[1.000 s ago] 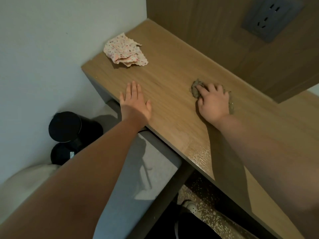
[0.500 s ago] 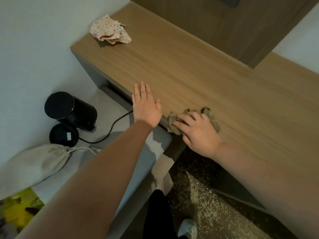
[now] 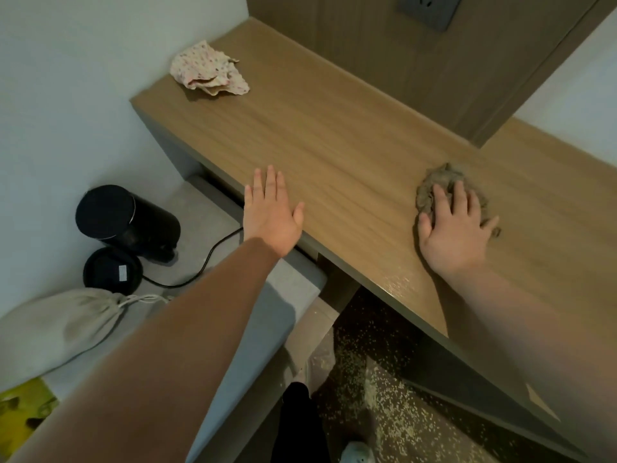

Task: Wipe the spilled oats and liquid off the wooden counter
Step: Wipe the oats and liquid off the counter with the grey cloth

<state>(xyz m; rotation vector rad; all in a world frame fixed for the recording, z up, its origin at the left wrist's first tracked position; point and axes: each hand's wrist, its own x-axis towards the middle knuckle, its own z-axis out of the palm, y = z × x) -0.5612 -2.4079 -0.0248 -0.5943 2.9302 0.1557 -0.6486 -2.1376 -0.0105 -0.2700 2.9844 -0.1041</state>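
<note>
A long wooden counter (image 3: 334, 142) runs from the back left to the front right. My right hand (image 3: 454, 228) presses flat on a crumpled grey-brown rag (image 3: 437, 182) at the counter's right part, fingers spread over it. My left hand (image 3: 272, 212) rests flat and open on the counter's front edge, fingers straight. A wet sheen (image 3: 404, 282) shows on the wood near the front edge below my right wrist. Spilled oats (image 3: 384, 389) lie scattered on the dark floor under the counter.
A crumpled pink patterned cloth (image 3: 208, 73) lies at the counter's far left end. A grey wall socket (image 3: 430, 8) sits above. On a grey low surface (image 3: 273, 315) to the left stand a black kettle (image 3: 123, 218), its base (image 3: 112, 270) with a cord, and a beige drawstring bag (image 3: 56, 325).
My right hand moved the rag from the counter's front edge back onto the top, further right and away from my left hand. My left hand stayed flat at the edge.
</note>
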